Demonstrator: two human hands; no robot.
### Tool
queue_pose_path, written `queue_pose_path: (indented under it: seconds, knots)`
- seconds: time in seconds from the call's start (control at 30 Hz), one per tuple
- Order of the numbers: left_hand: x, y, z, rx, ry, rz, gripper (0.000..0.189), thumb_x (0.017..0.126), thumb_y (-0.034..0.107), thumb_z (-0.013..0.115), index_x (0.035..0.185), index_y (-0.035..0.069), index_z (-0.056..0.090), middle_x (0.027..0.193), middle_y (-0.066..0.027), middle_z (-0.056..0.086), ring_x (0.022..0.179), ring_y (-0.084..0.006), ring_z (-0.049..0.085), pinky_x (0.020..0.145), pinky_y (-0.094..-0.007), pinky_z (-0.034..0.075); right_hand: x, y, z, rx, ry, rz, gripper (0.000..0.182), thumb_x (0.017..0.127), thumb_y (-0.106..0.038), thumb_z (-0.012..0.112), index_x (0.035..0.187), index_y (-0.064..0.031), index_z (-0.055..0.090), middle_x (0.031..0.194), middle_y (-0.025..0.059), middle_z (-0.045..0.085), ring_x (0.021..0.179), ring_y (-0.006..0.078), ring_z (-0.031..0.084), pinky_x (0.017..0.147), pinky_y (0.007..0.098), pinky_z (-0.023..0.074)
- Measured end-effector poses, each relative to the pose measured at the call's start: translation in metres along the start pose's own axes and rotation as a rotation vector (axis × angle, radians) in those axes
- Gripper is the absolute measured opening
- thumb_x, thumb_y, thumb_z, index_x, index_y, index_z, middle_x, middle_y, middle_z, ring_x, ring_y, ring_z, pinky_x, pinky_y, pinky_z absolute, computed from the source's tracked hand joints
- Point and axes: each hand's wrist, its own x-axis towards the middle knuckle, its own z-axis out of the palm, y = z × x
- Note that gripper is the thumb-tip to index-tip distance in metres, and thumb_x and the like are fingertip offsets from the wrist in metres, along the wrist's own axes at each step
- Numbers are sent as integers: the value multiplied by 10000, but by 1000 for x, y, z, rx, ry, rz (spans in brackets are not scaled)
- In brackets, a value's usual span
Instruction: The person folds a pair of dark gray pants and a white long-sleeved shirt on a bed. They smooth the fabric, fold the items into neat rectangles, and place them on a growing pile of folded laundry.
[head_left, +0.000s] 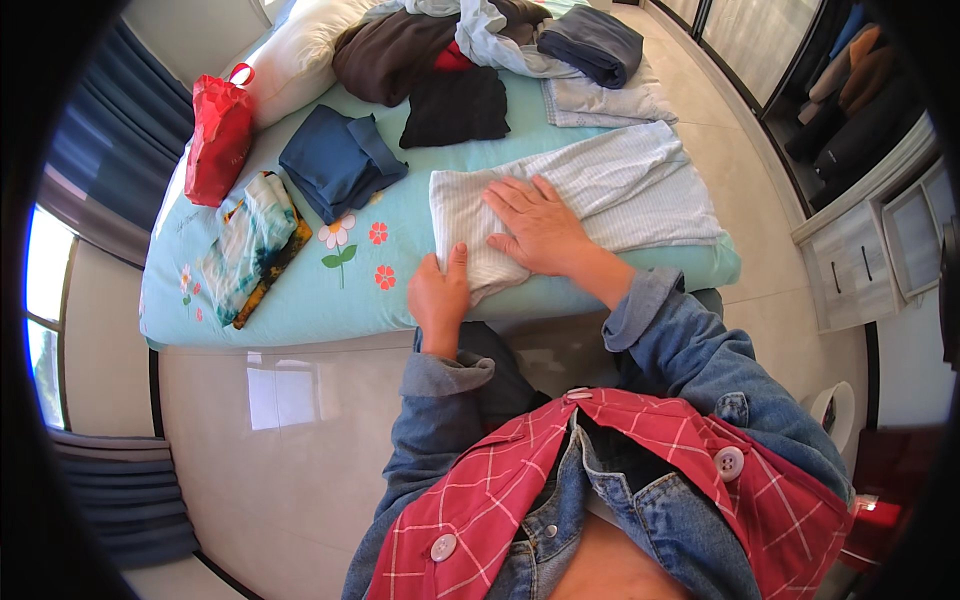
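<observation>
A white and grey striped cloth garment (630, 187) lies folded lengthwise across the near right side of the bed. My left hand (442, 296) grips its near left corner, with the thumb on top and the fingers hidden below the edge. Pressed flat on the upper face of the cloth is my right hand (536, 229), its fingers slightly spread. Left of the garment lie a folded blue garment (330, 161) and a folded tie-dye garment (255, 240) in white, teal and yellow. A folded black garment (456, 106) rests just beyond the striped one.
The bed's light blue floral sheet (409, 300) carries everything. A red bag (219, 142) stands at the left beside a cream pillow (304, 56). Farther back are a brown heap (394, 60) and folded dark grey cloth (592, 45). At right are drawers (851, 274) and an open wardrobe (840, 112).
</observation>
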Motion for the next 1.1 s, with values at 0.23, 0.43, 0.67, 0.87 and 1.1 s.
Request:
queue_pose_path:
  seconds: [0.23, 0.43, 0.67, 0.87, 1.1]
  knots:
    - [11, -20, 9, -178, 49, 51, 562, 889, 491, 636, 844, -69, 655, 742, -224, 652, 664, -280, 610, 641, -404, 467, -8, 14, -22, -111, -90, 133, 526, 964, -392, 480, 1375, -64, 467, 1435, 109, 445, 1376, 270, 355, 1154, 479, 196]
    - [23, -30, 15, -315, 18, 13, 560, 881, 475, 653, 794, -78, 650, 738, -215, 653, 665, -262, 596, 650, -409, 465, -15, -10, -34, 163, 206, 145, 551, 950, -390, 506, 1376, -44, 458, 1391, 149, 486, 1349, 298, 393, 1138, 468, 234]
    - [8, 15, -5, -402, 52, 51, 506, 878, 342, 705, 622, -43, 499, 611, -67, 523, 597, -113, 408, 513, -348, 373, -24, -14, -3, 277, 140, 182, 609, 939, -411, 523, 1406, -35, 415, 1401, 173, 470, 1328, 331, 410, 1115, 467, 277]
    - [-15, 70, -20, -546, -27, 156, 405, 861, 264, 727, 644, -9, 520, 609, -37, 541, 551, -66, 430, 454, -272, 358, -29, 0, -15, 578, 127, 242, 534, 934, -314, 542, 1370, -17, 466, 1350, 188, 514, 1255, 360, 474, 1066, 444, 351]
    - [-33, 132, 7, -468, -114, 323, 281, 871, 198, 707, 732, -8, 577, 643, -13, 575, 574, -55, 480, 512, -232, 387, -33, 46, -42, 1231, -14, 360, 408, 919, -162, 559, 1299, -13, 557, 1087, 142, 674, 999, 221, 635, 874, 334, 489]
